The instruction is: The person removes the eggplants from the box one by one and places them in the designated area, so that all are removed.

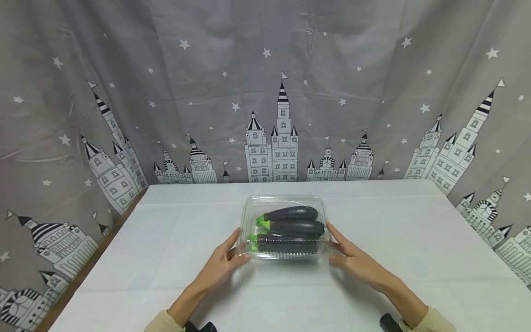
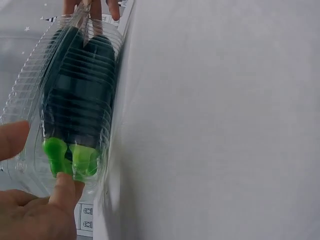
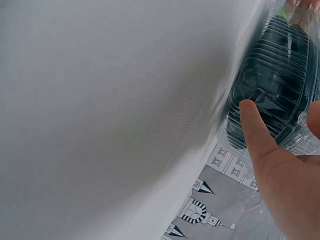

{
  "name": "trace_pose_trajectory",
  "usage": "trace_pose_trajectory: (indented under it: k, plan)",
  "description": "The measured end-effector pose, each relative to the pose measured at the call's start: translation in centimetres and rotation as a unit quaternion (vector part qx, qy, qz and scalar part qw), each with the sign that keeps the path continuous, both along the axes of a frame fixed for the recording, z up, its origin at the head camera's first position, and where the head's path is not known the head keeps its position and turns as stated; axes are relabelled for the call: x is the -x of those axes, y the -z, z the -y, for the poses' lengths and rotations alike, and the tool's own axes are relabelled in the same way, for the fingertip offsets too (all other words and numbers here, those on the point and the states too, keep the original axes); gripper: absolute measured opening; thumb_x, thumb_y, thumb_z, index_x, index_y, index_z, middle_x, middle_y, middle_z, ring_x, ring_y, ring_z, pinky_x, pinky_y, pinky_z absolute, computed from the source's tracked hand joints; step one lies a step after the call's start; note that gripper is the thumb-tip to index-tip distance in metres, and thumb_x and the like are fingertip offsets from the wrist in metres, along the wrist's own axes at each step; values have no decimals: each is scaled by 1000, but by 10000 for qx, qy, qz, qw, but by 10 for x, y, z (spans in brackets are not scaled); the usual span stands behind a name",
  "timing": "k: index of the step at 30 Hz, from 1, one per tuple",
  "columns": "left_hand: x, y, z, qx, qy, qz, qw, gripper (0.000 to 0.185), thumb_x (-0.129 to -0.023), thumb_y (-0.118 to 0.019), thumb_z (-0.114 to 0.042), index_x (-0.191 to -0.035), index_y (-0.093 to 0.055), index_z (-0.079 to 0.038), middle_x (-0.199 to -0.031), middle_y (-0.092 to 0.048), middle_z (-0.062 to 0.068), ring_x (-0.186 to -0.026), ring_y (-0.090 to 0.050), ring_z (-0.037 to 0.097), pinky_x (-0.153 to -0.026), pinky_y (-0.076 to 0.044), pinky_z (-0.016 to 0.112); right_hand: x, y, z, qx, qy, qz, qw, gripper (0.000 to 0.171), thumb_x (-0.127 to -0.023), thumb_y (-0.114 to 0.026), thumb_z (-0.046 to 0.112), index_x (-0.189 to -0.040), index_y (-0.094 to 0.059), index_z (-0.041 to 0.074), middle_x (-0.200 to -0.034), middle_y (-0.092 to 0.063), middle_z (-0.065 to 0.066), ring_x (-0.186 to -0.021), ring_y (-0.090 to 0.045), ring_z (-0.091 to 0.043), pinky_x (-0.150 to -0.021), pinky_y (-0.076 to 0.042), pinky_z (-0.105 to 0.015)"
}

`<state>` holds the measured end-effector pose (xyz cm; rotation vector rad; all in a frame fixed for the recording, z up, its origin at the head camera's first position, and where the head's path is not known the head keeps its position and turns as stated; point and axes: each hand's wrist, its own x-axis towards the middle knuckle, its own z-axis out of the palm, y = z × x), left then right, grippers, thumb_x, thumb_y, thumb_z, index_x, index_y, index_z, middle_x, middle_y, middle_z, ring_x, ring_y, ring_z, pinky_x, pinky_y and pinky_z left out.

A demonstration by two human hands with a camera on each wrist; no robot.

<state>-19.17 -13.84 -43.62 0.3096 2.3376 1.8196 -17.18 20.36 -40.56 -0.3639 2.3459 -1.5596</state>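
Observation:
A clear plastic clamshell container (image 1: 254, 208) stands at the middle of the table, its ribbed lid over several dark eggplants (image 1: 295, 227) with bright green stem ends. At its left side my left hand (image 1: 220, 267) grips the near corner, thumb in front and fingers along the wall. My right hand (image 1: 358, 263) holds the opposite side in the same way. In the left wrist view, a fingertip of the left hand (image 2: 42, 215) presses the ribbed wall beside the green stems (image 2: 84, 159). The right wrist view has the right index finger (image 3: 257, 131) lying against the container's ribbed wall.
A white cloth (image 1: 182, 230) covers the table. Behind and around it hangs a grey curtain (image 1: 332, 92) printed with castles and stars. A brown wooden edge (image 1: 89, 260) runs along the table's left side.

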Motion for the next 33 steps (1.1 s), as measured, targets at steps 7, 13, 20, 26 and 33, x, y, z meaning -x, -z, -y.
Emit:
trace_pose_trajectory:
  k: [7, 13, 20, 26, 33]
  plan:
    - [-1, -5, -3, 207, -41, -95, 9997, 78, -95, -60, -14, -155, -13, 3, -161, -12, 21, -146, -14, 38, -116, -13, 51, 0, 0, 0, -4, -3, 10, 10000, 79, -97, -52, 7, -160, -6, 19, -164, -2, -16, -144, -21, -42, -111, -15, -66]
    - [-3, -8, -4, 145, -71, -17, 9999, 77, -95, -59, -12, -155, -13, 2, -161, -12, 20, -146, -14, 38, -116, -11, 51, 1, 0, 1, -23, -22, -39, 10000, 79, -96, -52, 6, -160, -6, 18, -164, -1, -16, -144, -22, -42, -111, -15, -65]
    - [-3, -7, -2, 297, -110, -193, 9993, 71, -98, -55, -12, -155, -15, 3, -160, -15, 21, -142, -27, 39, -115, -18, 50, 1, 0, 0, -30, -60, -71, 10000, 80, -96, -52, 6, -160, -6, 17, -164, -1, -16, -144, -23, -42, -110, -17, -66]
    - [-4, -6, 0, 271, -69, -262, 9993, 76, -98, -57, -12, -156, -9, -1, -163, -9, 17, -137, -34, 42, -112, -25, 48, 1, 1, -1, 5, -123, -94, 9999, 79, -97, -52, 6, -160, -5, 18, -164, 1, -16, -144, -20, -44, -110, -14, -67]
    - [-6, -4, 0, 74, -18, -260, 9996, 81, -97, -60, -11, -158, -7, -6, -164, -7, 14, -133, -41, 43, -111, -27, 54, 1, 1, -3, 36, -81, -116, 9999, 79, -97, -52, 7, -160, -5, 20, -164, 2, -15, -143, -21, -45, -109, -15, -68]
